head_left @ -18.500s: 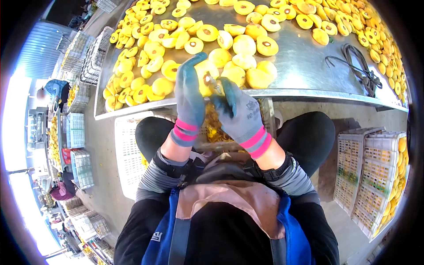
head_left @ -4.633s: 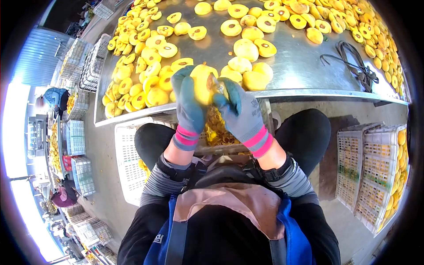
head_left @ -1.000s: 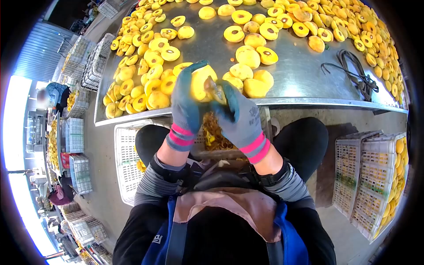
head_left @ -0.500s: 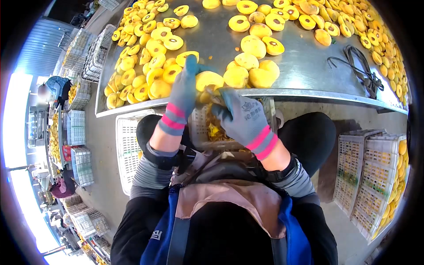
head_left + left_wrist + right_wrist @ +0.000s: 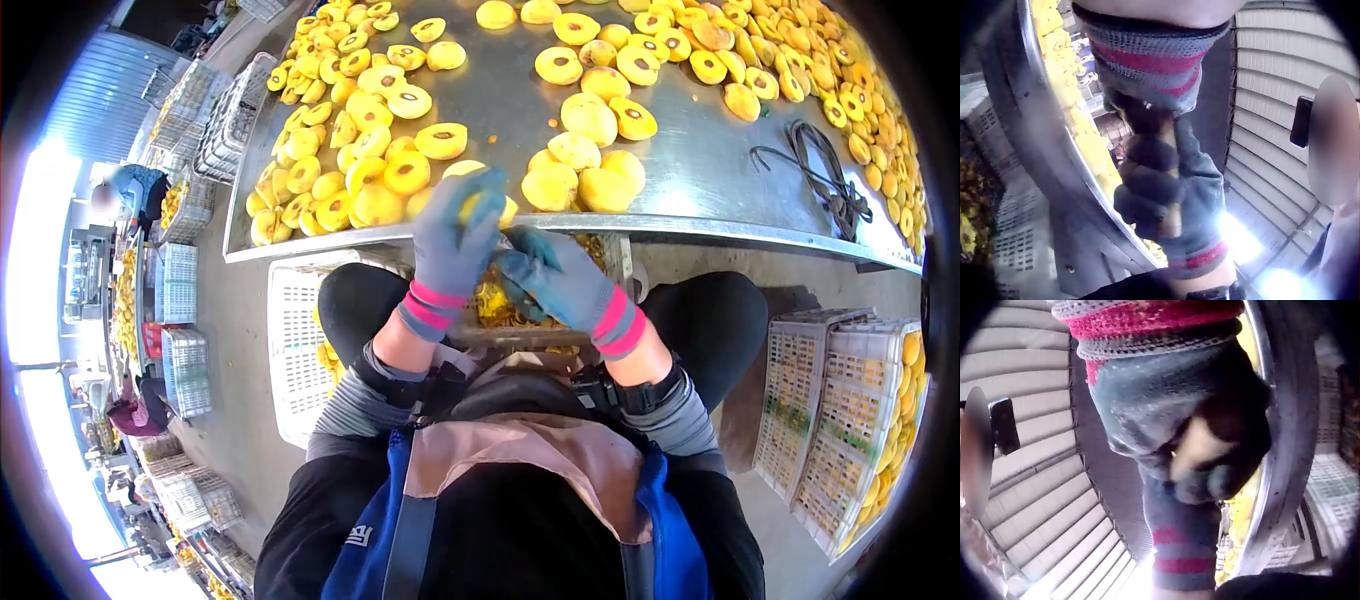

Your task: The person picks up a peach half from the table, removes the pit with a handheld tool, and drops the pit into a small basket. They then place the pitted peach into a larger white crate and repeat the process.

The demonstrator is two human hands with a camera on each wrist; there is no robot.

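My left hand, in a grey-green glove with pink cuff bands, is at the table's front edge. Its fingers curl over a yellow peach half, mostly hidden by the glove. Close beside it, my right hand grips a tool by its wooden handle, which also shows as a pale wooden piece in the right wrist view. The tool's working end is hidden between the hands. Several cut peach halves lie behind the left hand, some with brown pits. More peaches stand just beyond the right hand.
The metal table has a raised front rim and bears a dark coiled cable. Below the hands stands a crate of brown and yellow scraps. White crates flank both knees; the right ones hold peaches.
My left hand's fingers, straight half a second ago, now curl over the peach half. My right hand has turned and lowered slightly. Fewer peaches lie mid-table than in the oldest frame.
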